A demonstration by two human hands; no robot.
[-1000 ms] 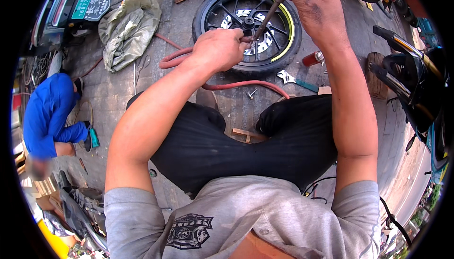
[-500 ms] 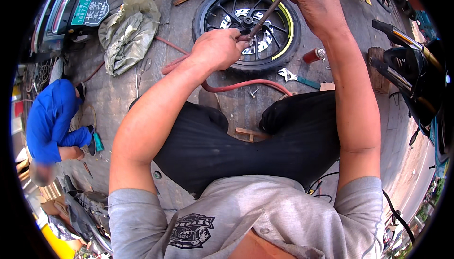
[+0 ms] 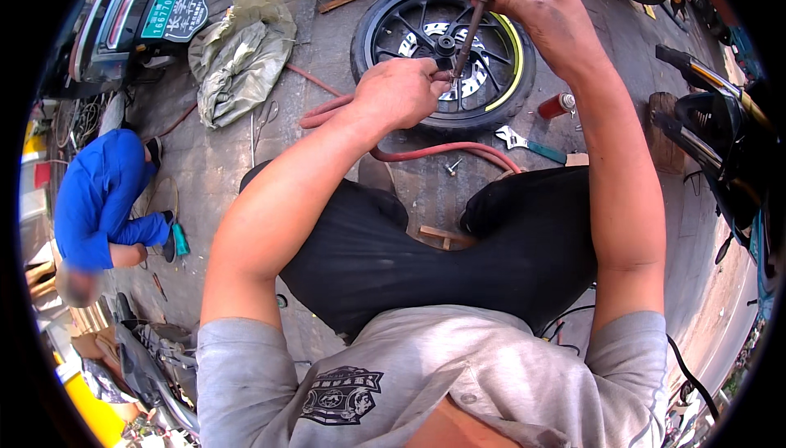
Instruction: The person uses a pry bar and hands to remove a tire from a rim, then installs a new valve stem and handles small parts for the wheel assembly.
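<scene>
In front of me a motorcycle wheel lies flat on the ground, with a black tyre, dark spokes, a yellow rim stripe and a silver brake disc. My right hand is closed around the upper part of a long metal driver with a thick grey top. Its shaft slants down to the near side of the hub. My left hand is pinched beside the driver's lower end, over the disc. What lies between those fingertips is too small to make out.
An adjustable wrench, a red bottle, a bolt and a red hose lie near the wheel. Left are a crumpled tarp and a crouching person in blue. Parked motorcycles flank the area.
The whole scene has shifted slightly right in the picture. The driver stands a little steeper, and my right hand's fingers have moved around its top. My left hand stays at its lower end.
</scene>
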